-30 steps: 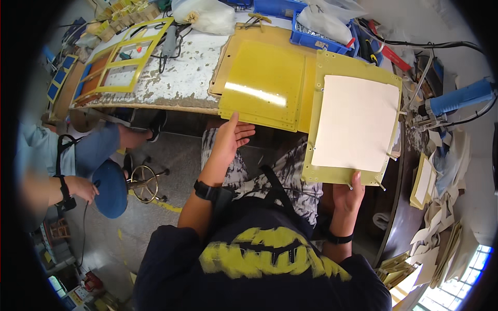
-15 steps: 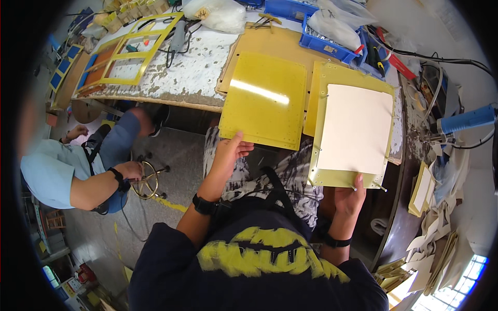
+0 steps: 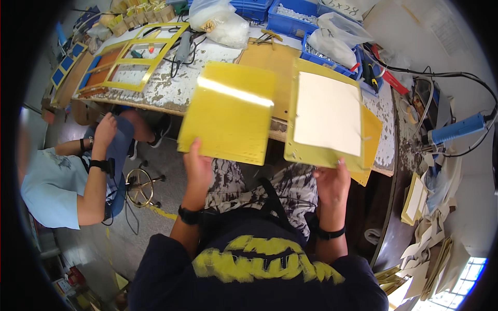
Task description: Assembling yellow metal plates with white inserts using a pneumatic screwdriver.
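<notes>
My left hand (image 3: 199,167) grips the near edge of a glossy yellow board (image 3: 228,113) and holds it lifted off the workbench, tilted toward me. My right hand (image 3: 332,181) grips the near edge of a second yellow board (image 3: 324,150) with a white sheet (image 3: 328,113) lying on its face. The two boards are side by side, a narrow gap between them. Another yellow panel (image 3: 373,132) shows under the right board's edge.
The worn workbench (image 3: 171,88) holds a yellow lattice frame (image 3: 140,57), blue bins (image 3: 295,18) with clear bags, tools and cables. A blue hand tool (image 3: 459,129) lies at the right. A seated person in a light blue shirt (image 3: 46,181) is at my left.
Both boards have come up off the bench toward me, each held in one hand. The person at my left has shifted on the stool.
</notes>
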`<state>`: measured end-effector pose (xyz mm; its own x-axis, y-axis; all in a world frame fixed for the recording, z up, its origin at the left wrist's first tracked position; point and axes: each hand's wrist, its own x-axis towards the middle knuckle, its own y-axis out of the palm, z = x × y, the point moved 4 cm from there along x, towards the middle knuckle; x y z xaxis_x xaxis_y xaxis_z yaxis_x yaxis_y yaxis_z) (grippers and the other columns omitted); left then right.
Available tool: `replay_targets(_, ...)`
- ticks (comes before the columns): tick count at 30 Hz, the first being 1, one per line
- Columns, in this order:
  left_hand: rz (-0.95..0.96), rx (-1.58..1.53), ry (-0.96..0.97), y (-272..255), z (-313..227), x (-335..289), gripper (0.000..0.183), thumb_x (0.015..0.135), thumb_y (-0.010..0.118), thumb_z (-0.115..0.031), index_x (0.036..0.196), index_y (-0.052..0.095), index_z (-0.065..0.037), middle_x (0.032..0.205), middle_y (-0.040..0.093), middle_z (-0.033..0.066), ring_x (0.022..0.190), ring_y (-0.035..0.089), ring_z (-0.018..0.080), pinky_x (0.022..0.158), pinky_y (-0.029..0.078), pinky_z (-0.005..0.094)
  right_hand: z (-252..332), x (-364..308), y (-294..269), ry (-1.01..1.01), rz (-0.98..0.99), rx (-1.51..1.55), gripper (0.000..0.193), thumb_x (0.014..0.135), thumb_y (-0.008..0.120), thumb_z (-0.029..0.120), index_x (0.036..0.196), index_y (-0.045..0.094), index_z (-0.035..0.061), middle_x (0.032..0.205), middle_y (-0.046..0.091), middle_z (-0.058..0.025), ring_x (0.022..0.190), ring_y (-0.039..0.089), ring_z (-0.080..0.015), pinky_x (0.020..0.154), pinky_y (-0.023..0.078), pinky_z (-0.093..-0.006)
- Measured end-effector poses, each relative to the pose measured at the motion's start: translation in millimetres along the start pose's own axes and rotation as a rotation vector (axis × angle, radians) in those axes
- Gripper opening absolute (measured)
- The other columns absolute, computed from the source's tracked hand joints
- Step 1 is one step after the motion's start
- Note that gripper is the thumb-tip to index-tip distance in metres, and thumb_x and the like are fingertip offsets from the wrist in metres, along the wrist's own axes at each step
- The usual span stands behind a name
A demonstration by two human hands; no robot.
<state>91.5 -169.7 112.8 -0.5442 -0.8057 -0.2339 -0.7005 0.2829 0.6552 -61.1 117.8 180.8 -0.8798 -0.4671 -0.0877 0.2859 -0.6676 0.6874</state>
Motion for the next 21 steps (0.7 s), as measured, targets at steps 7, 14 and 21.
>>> replay_targets(7, -0.108, 0.01, 0.346, -61, -76, -2, 0.034, 0.091, 0.045, -0.015, 0.121, 0.045, 0.0, 0.113, 0.056, 0.0108, 0.101, 0.057, 0.0188, 0.083, 0.047, 0.0308, -67, 39, 34, 0.235, 0.021, -0.031, 0.03, 0.091, 0.048, 0.011, 0.118, 0.046, -0.002, 0.107, 0.06, -0.0162, 0.091, 0.063, -0.0279, 0.065, 0.055, -0.0293)
replay_targets(14, -0.122, -0.084, 0.339, -68, -92, -15, 0.036, 0.093, 0.04, -0.021, 0.122, 0.044, 0.0, 0.116, 0.055, 0.0106, 0.105, 0.056, 0.0199, 0.088, 0.046, 0.0344, -108, 41, 33, 0.287, -0.05, -0.123, 0.032, 0.095, 0.043, 0.025, 0.115, 0.046, 0.0003, 0.099, 0.061, -0.0127, 0.076, 0.065, -0.0236, 0.054, 0.052, -0.0254)
replay_targets(21, 0.157, -0.141, 0.288, -19, -69, -32, 0.037, 0.094, 0.036, -0.016, 0.127, 0.039, 0.0, 0.122, 0.049, 0.0129, 0.114, 0.049, 0.0217, 0.094, 0.041, 0.0368, -108, 19, 6, 0.782, 0.214, -0.459, 0.048, 0.095, 0.034, 0.043, 0.095, 0.056, -0.0001, 0.07, 0.063, -0.0109, 0.055, 0.062, -0.0191, 0.049, 0.05, -0.0253)
